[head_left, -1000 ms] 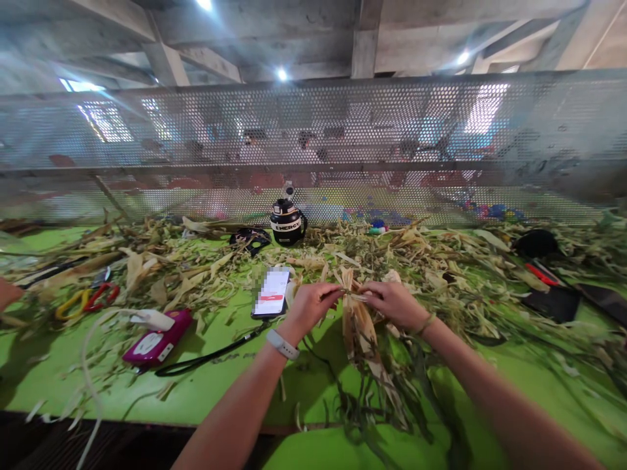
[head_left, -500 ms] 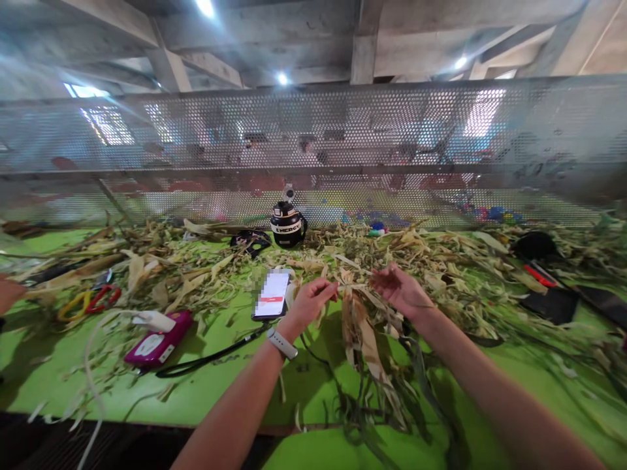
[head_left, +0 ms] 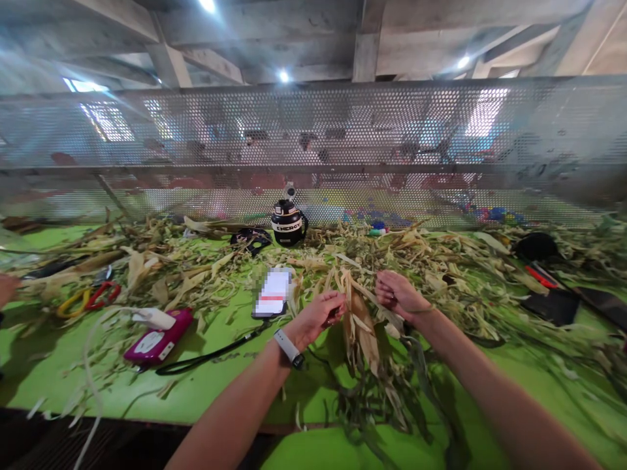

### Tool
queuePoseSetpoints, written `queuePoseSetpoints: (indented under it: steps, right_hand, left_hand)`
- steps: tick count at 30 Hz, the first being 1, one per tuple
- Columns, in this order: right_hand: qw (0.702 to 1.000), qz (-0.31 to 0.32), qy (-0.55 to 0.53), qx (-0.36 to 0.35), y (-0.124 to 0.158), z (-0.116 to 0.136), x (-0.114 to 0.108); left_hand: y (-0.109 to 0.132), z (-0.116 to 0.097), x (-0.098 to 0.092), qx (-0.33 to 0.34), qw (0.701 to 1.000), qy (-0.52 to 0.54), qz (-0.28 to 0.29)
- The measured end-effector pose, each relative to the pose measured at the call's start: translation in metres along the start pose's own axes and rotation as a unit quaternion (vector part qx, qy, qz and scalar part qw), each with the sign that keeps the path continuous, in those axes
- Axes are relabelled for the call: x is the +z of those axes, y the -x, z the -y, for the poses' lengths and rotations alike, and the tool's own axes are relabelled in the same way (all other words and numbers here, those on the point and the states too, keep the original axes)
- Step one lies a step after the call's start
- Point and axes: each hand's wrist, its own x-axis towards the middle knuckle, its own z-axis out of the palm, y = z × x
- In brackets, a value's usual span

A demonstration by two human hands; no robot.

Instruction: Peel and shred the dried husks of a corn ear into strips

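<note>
A bundle of dry corn husks (head_left: 361,320), tan above with darker, greenish strips trailing below, lies between my hands over the green table. My left hand (head_left: 324,314), with a grey watch on its wrist, pinches at the left side of the bundle's upper part. To the right, my right hand (head_left: 398,295) is closed with its fingers curled in; what it holds is hidden, though a pale husk strip runs close to it. A phone (head_left: 274,292) with a lit screen rests left of my hands.
Loose husk strips (head_left: 186,267) cover the table's back. A black jug (head_left: 288,224) stands before the perforated metal screen (head_left: 372,143). At left lie scissors (head_left: 102,296) and a purple power bank (head_left: 159,338) with a white cable. Another person's hand (head_left: 7,287) shows at the left edge.
My left hand has come slightly down and right, its wrist turned. The right hand's fingers have curled in more tightly. The bundle's upper husks stand up more between them.
</note>
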Motion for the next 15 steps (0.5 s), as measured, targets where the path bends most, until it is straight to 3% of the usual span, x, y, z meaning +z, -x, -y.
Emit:
queuePoseSetpoints:
  steps: [4, 7, 12, 15]
  right_hand:
    - [1.000, 0.002, 0.024, 0.001, 0.005, 0.005, 0.005]
    - [0.999, 0.025, 0.032, -0.032, 0.014, 0.013, 0.014]
    - [0.997, 0.032, 0.052, -0.038, 0.026, 0.029, 0.024]
    - [0.999, -0.008, 0.036, -0.034, 0.023, 0.034, 0.018]
  left_hand:
    - [0.001, -0.001, 0.001, 0.021, 0.997, -0.072, -0.019]
    - [0.001, -0.001, 0.002, 0.081, 0.987, -0.129, -0.053]
    - [0.001, 0.001, 0.000, 0.136, 0.936, -0.324, -0.026]
    - [-0.001, -0.001, -0.005, 0.170, 0.908, -0.377, -0.059]
